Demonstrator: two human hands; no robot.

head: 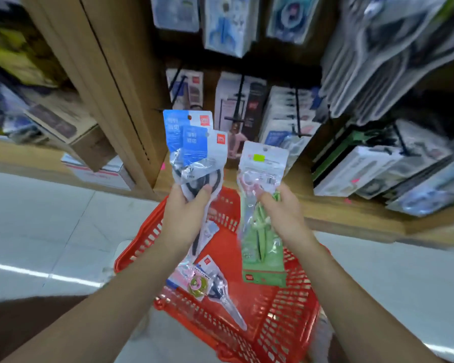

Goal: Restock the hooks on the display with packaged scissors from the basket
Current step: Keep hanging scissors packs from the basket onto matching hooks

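My left hand (185, 208) grips two blue-carded packs of black-handled scissors (194, 142), held upright above the red basket (281, 320). My right hand (281, 213) holds packs of pink and green scissors (262, 205), their hang-hole end pointing up. Both bundles are raised in front of the display's black hooks (236, 119). More scissors packs (207, 281) lie in the basket on the floor below my arms.
The display carries rows of hung packages (294, 119), with denser stacks at the right (378, 169). A wooden shelf upright (110, 82) stands to the left, with boxes (100, 174) on the low shelf beside it. A pale tiled floor surrounds the basket.
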